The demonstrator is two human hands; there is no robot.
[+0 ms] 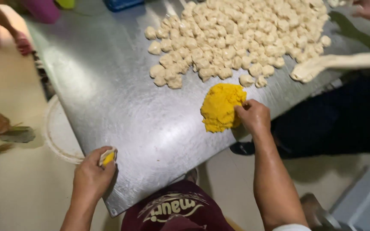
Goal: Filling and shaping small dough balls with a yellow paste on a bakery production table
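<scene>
Steel surface (pixel 120 107), two hands at work with dough and filling.

Left hand (pixel 91 174), at 7 o'clock, closed around a dough piece with yellow filling (pixel 108 158). Right hand (pixel 253 117) pinching the yellow filling mound (pixel 220 108) at centre. Heap of pale dough pieces (pixel 236 38) at 1 o'clock; dough rope (pixel 335 63) at 3 o'clock.

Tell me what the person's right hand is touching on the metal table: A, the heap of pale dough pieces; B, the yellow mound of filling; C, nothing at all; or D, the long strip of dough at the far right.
B: the right hand pinches the edge of the yellow mound on the metal table, apart from the pale dough pieces, while the left hand holds a small filled dough piece.
</scene>
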